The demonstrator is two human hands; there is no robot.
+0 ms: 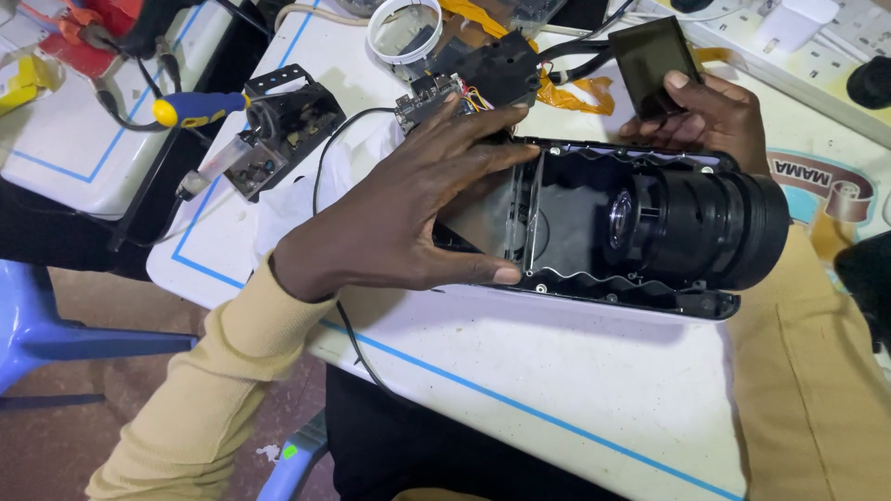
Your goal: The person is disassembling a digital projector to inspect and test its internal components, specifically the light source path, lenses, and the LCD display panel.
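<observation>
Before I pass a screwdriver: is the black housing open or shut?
Open: the black housing has no cover, baring the lens barrel inside.

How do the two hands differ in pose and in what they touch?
The left hand is spread wide over the open black housing; the right hand is curled behind it. The left hand holds nothing; the right hand's thumb rests on a small dark panel. Both touch the housing.
</observation>
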